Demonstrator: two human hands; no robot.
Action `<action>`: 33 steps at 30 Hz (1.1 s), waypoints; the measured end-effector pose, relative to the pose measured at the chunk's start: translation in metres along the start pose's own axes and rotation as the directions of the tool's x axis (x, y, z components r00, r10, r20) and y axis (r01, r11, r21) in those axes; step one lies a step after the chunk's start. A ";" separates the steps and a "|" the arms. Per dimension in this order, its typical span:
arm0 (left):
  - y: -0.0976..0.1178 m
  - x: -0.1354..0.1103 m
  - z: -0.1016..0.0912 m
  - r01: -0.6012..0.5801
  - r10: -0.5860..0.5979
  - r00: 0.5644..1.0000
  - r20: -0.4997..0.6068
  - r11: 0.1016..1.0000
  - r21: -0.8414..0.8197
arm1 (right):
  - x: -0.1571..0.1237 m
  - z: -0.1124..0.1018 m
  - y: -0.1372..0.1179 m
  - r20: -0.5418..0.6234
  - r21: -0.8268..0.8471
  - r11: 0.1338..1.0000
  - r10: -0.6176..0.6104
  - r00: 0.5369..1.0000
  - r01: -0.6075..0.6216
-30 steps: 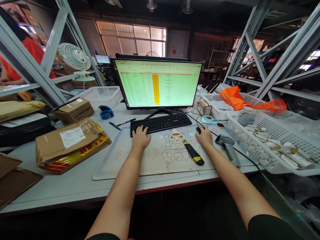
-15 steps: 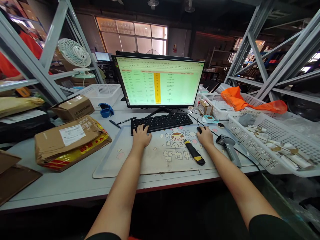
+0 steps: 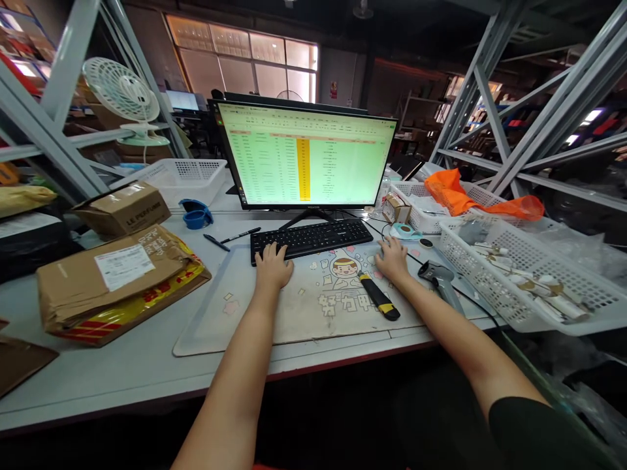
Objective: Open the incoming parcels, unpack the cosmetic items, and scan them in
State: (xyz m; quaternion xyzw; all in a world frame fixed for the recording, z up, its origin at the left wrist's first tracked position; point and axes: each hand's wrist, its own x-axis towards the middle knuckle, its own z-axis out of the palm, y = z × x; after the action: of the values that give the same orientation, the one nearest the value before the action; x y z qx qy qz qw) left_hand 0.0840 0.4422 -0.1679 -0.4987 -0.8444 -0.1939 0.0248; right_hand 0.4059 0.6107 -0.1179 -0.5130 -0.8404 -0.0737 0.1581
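Note:
My left hand [image 3: 272, 266] rests on the left end of a black keyboard [image 3: 318, 236], fingers lying flat on the keys. My right hand [image 3: 392, 259] is cupped over a computer mouse on the right of a pale desk mat [image 3: 294, 313]; the mouse is almost wholly hidden under the palm. A monitor [image 3: 306, 160] behind the keyboard shows a green spreadsheet with one orange column. A black and yellow utility knife [image 3: 379, 297] lies on the mat just left of my right wrist.
A grey barcode scanner [image 3: 441, 277] lies right of the mouse, beside a white basket [image 3: 595, 316] of small rolls. Cardboard parcels [image 3: 117, 277] and a box [image 3: 122, 209] sit on the left. Two pens [image 3: 240, 235] and a blue tape dispenser [image 3: 196, 215] lie near the keyboard.
The view has swung a little, so everything sits slightly further left and lower. Both hands stay where they were, on the keyboard and over the mouse.

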 end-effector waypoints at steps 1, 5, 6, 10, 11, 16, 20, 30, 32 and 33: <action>0.000 0.000 0.000 -0.002 0.002 1.000 0.005 1.000 -0.002 | 0.008 0.001 -0.008 0.036 0.001 0.999 -0.039 0.999 0.039; -0.001 0.000 0.000 -0.003 0.003 1.000 -0.007 1.000 -0.003 | 0.047 0.014 -0.038 0.104 -0.004 1.000 -0.019 0.994 0.020; -0.001 0.000 0.000 -0.003 0.003 1.000 -0.013 1.000 -0.004 | 0.055 0.018 -0.043 0.116 -0.008 1.000 -0.002 0.993 0.003; -0.002 0.000 0.001 0.001 -0.001 1.000 -0.012 1.000 -0.020 | 0.077 0.029 -0.050 0.187 -0.023 1.000 0.008 0.982 -0.004; -0.002 0.000 0.002 0.003 -0.003 1.000 -0.011 1.000 -0.024 | 0.079 0.029 -0.049 0.200 -0.027 1.000 0.003 0.980 0.002; -0.002 0.001 0.003 0.013 -0.013 1.000 -0.008 0.999 -0.049 | 0.068 0.017 -0.030 0.161 -0.055 0.998 0.037 0.986 -0.029; -0.002 0.001 0.004 0.013 -0.013 1.000 -0.002 0.998 -0.067 | 0.038 0.003 -0.003 0.099 -0.097 0.987 0.138 0.985 -0.129; -0.002 -0.003 0.002 0.006 -0.008 1.000 -0.030 0.997 -0.080 | -0.010 0.015 0.037 0.003 0.003 0.992 0.125 0.992 -0.125; -0.003 -0.004 0.003 0.007 -0.010 0.999 -0.034 0.997 -0.077 | -0.009 0.021 0.039 -0.029 0.026 0.995 0.098 0.995 -0.097; -0.003 -0.003 0.003 0.008 -0.011 0.999 -0.034 0.997 -0.076 | -0.008 0.023 0.039 -0.036 0.030 0.996 0.088 0.995 -0.087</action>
State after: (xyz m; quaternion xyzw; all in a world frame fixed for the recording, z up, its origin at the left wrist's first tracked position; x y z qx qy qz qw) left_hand 0.0838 0.4391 -0.1720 -0.4919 -0.8382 -0.2346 0.0195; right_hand 0.4397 0.6284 -0.1441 -0.5455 -0.8151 -0.0642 0.1840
